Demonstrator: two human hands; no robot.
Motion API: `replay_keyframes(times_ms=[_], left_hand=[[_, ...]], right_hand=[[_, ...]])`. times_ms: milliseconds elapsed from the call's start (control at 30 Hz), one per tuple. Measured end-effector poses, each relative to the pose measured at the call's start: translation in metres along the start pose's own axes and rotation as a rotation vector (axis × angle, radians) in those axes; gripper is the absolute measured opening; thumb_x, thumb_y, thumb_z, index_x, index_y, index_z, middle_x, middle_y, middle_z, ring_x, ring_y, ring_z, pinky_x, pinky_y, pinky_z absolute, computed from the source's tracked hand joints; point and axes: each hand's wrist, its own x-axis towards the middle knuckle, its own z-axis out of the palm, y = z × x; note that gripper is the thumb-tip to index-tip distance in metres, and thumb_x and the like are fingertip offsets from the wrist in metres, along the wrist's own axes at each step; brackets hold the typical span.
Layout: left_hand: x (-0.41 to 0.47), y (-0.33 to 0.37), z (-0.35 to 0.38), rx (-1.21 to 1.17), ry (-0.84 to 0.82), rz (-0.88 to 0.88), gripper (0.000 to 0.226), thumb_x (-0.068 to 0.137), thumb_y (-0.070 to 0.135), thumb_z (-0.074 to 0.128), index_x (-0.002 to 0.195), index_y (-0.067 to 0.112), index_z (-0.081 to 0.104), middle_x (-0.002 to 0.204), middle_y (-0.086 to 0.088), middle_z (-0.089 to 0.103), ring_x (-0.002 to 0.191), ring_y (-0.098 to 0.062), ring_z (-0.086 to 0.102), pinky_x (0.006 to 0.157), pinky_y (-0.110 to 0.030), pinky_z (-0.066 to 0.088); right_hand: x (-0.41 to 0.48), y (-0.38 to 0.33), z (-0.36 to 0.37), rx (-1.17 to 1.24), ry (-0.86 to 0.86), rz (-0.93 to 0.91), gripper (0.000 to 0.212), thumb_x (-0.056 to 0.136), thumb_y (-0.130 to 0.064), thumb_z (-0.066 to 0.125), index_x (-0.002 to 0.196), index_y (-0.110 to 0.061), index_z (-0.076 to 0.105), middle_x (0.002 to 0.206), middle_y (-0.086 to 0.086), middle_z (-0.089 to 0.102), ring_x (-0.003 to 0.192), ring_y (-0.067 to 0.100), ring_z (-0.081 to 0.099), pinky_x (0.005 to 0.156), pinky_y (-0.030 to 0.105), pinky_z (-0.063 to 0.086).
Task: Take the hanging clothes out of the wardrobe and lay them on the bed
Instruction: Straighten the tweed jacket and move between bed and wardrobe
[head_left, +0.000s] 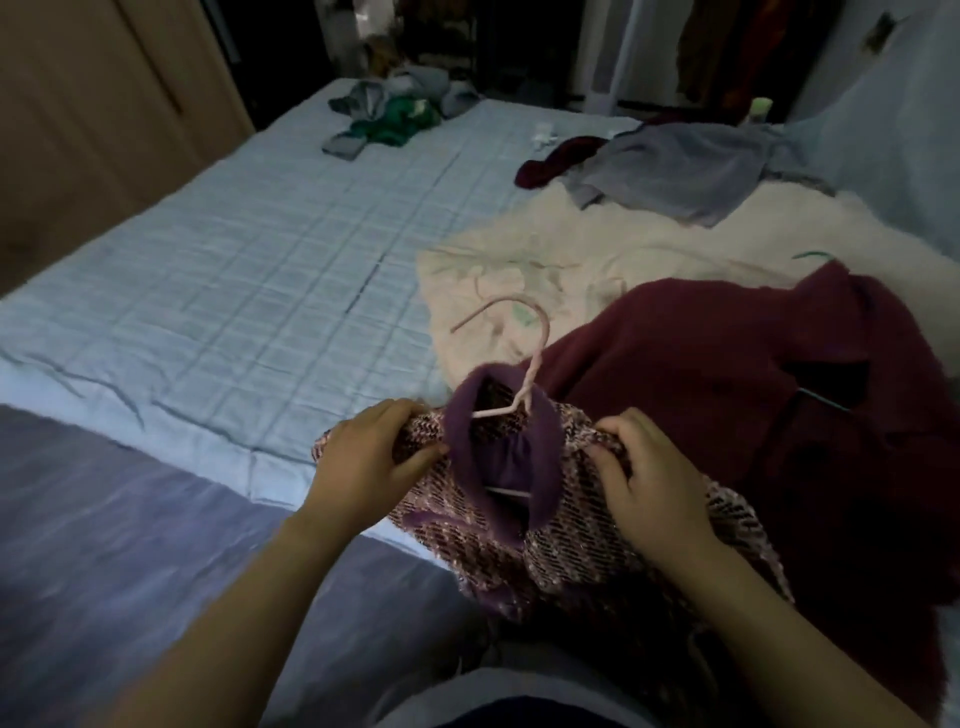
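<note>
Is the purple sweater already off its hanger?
No, the pink hanger pokes out of the collar of the purple sweater, which the left hand and right hand grip.

Bed (234, 270): pale blue quilted cover, running ahead and left of the left hand's fingers (410, 452).
Cream blanket (519, 270): spread on the cover just beyond both hands' fingers.
Maroon coat (727, 364): over the blanket's near edge, just right of the right hand's fingers (610, 457), touching the purple knitted sweater (571, 545) they grip.
Grey-blue garment (675, 171): crumpled well beyond the right fingers.
Dark red garment (550, 161): touching its left edge.
Green and grey clothes heap (395, 114): far end, well beyond the left fingers.
</note>
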Motion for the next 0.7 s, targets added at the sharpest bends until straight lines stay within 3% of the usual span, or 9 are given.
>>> replay_keyframes(times_ms=[133,233,367,533,633,700], left_hand=[[-0.057,-0.059,-0.048,-0.02,0.061,-0.137,0.049,0.075,0.064,0.046,0.096,0.021,0.058,0.08,0.009,0.053,0.073,-0.018,0.054,0.058,-0.027,0.034],[-0.101,-0.103,-0.081,-0.003,0.158,-0.225,0.053,0.075,0.065,0.049,0.1,0.018,0.059,0.088,0.002,0.062,0.08,-0.021,0.058,0.065,-0.03,0.041],[-0.148,-0.15,-0.107,-0.009,0.249,-0.391,0.058,0.078,0.066,0.041,0.103,0.016,0.06,0.091,-0.001,0.062,0.083,-0.022,0.057,0.07,-0.033,0.042],[-0.184,-0.216,-0.134,0.01,0.364,-0.582,0.047,0.081,0.058,0.039,0.095,0.019,0.062,0.085,0.002,0.062,0.083,-0.026,0.059,0.07,-0.034,0.04],[-0.19,-0.267,-0.158,0.077,0.396,-0.651,0.047,0.081,0.057,0.04,0.093,0.017,0.062,0.084,0.0,0.063,0.081,-0.029,0.059,0.07,-0.034,0.039],[-0.191,-0.307,-0.178,0.112,0.398,-0.69,0.049,0.08,0.058,0.039,0.094,0.017,0.063,0.087,-0.002,0.065,0.083,-0.029,0.06,0.072,-0.036,0.041]], right_hand=[[0.013,-0.071,0.048,0.006,-0.067,-0.125,0.029,0.089,-0.039,0.039,0.097,-0.016,0.056,0.088,-0.006,0.053,0.078,0.013,0.051,0.06,0.026,0.035],[0.024,-0.125,0.086,0.06,-0.121,-0.229,0.028,0.089,-0.037,0.041,0.095,-0.014,0.056,0.087,-0.007,0.052,0.077,0.009,0.049,0.059,0.02,0.03],[0.036,-0.182,0.137,0.111,-0.204,-0.353,0.026,0.089,-0.034,0.046,0.096,-0.011,0.056,0.087,-0.003,0.056,0.076,0.009,0.048,0.06,0.023,0.035],[0.057,-0.246,0.21,0.202,-0.356,-0.403,0.015,0.091,-0.025,0.054,0.096,-0.012,0.058,0.085,-0.012,0.05,0.076,0.001,0.046,0.061,0.021,0.036],[0.081,-0.288,0.26,0.271,-0.435,-0.418,0.011,0.091,-0.019,0.057,0.097,-0.011,0.059,0.087,-0.009,0.053,0.077,0.002,0.047,0.064,0.013,0.037],[0.101,-0.32,0.296,0.315,-0.472,-0.44,0.012,0.09,-0.019,0.057,0.098,-0.011,0.059,0.087,-0.008,0.054,0.075,0.004,0.049,0.061,0.016,0.041]])
